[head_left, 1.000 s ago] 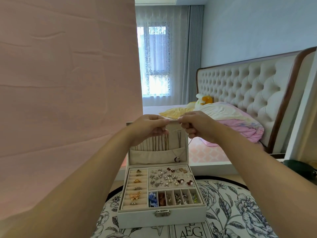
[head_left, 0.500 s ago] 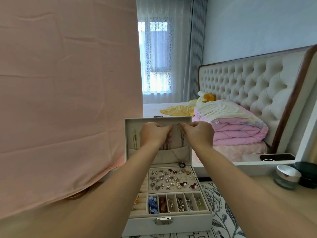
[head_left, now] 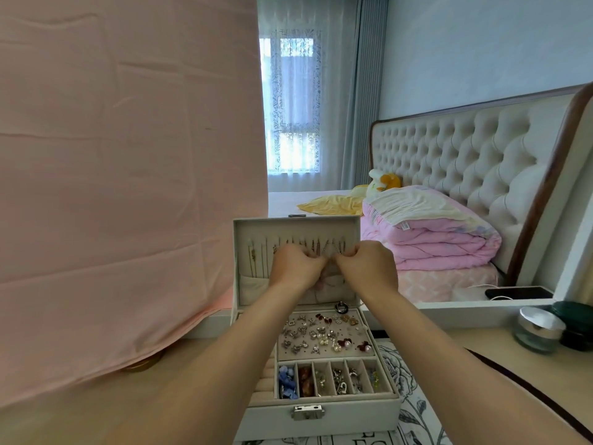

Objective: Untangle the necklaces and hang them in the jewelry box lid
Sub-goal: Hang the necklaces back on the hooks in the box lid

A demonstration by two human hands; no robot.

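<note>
A white jewelry box (head_left: 321,415) stands open on the table, its lid (head_left: 244,248) upright. Several thin necklaces (head_left: 256,252) hang along the top of the lid above a fabric pocket (head_left: 253,289). My left hand (head_left: 296,268) and my right hand (head_left: 369,268) are held close together in front of the lid, fingertips pinched on a fine necklace chain (head_left: 333,248) that rises toward the hooks. A dark ring pendant (head_left: 340,306) lies at the lid's foot. My hands hide the lid's middle.
Earrings fill the box's tray and small compartments (head_left: 333,377). A pink cloth (head_left: 128,187) hangs at left. A glass jar (head_left: 539,332) and a dark green container (head_left: 576,326) sit at right. A floral mat (head_left: 414,412) lies under the box; the bed (head_left: 449,245) lies behind.
My view has dropped and the box now sits lower and larger in frame. Both hands have come down from the lid's top edge to its middle, still pinched together on the chain.
</note>
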